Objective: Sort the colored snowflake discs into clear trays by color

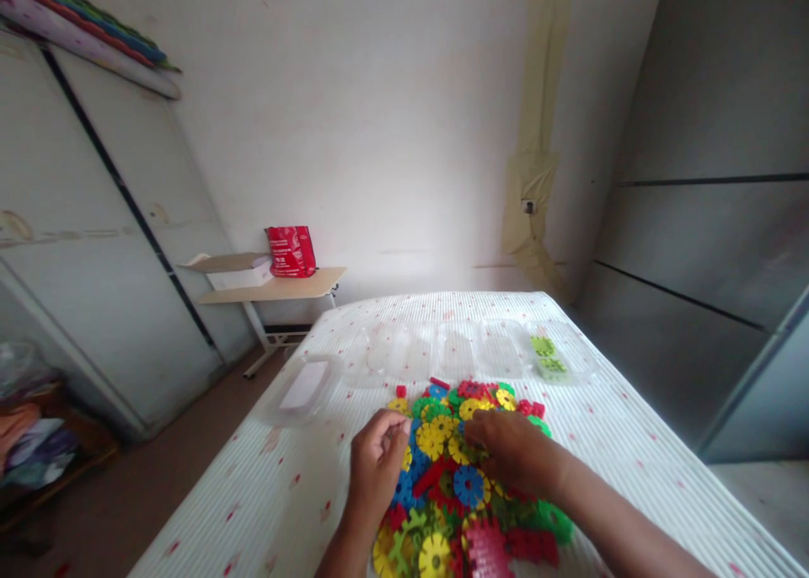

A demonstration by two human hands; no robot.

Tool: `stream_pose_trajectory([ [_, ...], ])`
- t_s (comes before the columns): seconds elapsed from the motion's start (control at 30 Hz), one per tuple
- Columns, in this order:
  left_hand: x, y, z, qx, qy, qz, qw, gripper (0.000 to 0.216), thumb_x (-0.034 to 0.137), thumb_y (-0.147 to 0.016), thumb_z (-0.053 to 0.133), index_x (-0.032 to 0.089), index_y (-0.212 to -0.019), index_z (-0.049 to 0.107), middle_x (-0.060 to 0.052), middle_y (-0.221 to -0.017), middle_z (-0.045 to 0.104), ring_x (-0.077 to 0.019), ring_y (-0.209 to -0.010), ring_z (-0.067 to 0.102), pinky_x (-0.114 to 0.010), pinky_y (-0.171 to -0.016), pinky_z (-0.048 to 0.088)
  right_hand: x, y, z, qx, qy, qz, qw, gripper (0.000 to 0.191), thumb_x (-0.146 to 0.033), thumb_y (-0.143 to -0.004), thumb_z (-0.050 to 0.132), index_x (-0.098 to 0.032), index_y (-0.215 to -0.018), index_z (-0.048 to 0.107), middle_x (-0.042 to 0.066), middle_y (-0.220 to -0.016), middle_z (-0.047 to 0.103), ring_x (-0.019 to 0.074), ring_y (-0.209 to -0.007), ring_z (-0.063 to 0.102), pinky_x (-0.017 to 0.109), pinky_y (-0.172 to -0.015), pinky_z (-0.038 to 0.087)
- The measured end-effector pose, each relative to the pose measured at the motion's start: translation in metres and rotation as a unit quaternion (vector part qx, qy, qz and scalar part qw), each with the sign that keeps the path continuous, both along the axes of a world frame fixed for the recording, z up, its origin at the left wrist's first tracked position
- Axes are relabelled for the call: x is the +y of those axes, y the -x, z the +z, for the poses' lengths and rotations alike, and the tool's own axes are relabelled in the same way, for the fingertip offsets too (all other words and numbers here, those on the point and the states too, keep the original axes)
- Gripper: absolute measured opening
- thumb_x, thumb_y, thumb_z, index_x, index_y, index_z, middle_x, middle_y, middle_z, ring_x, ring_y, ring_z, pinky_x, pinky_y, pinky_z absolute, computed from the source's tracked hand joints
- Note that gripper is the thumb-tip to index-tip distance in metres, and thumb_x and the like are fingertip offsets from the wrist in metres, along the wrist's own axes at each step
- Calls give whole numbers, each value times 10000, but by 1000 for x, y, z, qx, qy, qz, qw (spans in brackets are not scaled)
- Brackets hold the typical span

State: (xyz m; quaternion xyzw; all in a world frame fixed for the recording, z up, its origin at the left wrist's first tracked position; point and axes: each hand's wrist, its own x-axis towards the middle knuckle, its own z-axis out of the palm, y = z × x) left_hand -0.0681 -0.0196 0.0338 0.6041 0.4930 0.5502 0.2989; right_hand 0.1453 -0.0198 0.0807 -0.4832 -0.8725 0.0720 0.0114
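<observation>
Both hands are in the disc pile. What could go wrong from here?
The clear lid lies close to the left edge of the table; a sweep of the left hand might push it off. The clear tray hardly shows on it, so the right hand may bump it and spill its green discs.

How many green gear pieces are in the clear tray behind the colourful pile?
2 visible: one light green plastic gear piece at the right end of the clear plastic tray, toward the back; another just in front. Either could be a stack hiding more.
</observation>
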Motion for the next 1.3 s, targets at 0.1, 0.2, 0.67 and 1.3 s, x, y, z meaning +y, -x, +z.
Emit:
stream_pose_trajectory([
  [0.1,-3,-3,3,17,-12,-22,1000,169,315,-753,588,180,-663,636,5,-599,540,-135,-569,470,-208,-544,352,1,5,-5,-17,-21,5,1000,192,-107,-688,516,-168,-832,627,81,-882,667,202,-756,625,238,-545,319],
  [0.2,-5,-5,5,18,-8,-50,999,165,315,-754,583,180,-706,666,-23,-672,607,-155,-613,518,-219,-571,378,3,5,-4,-18,-35,-3,999,128,-143,-737,508,-167,-799,618,76,-837,663,188,-709,621,235,-520,290],
  [0.67,-3,-10,-8,-52,73,-106,990,277,374,-699,653,148,-859,670,-30,-732,620,-144,-656,534,-222,-610,429,5,9,2,390,4,-12,921,157,-215,-827,442,-168,-748,568,-7,-662,529,115,-606,478,213,-542,355],
  [1.3,5,3,-10,-226,99,-24,969,287,413,-716,652,150,-811,590,30,-549,551,-97,-544,488,-188,-520,361,15,2,-19,116,-9,6,993,213,-197,-820,468,-218,-856,676,34,-775,678,157,-698,597,229,-586,334],
])
